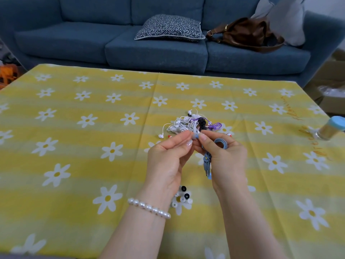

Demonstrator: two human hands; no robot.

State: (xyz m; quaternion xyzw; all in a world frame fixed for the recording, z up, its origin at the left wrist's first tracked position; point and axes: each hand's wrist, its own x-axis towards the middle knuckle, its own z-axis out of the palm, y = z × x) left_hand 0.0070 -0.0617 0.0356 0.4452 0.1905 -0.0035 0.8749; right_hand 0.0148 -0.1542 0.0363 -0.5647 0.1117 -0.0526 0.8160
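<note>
right hand (228,161) around coiled blue earphones (221,144)

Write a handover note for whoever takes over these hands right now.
Left hand: pinches the earbud of the blue-grey earphones.
Right hand: holds those earphones coiled, fingertips on the same earbud; the plug hangs below.
On the tablecloth: tangled earphone pile beyond the hands, loose black and white ear tips by the left wrist.
Done: one set coiled. Whether its tip is going on or off cannot be told.
Left: probably the pile's sets.
</note>
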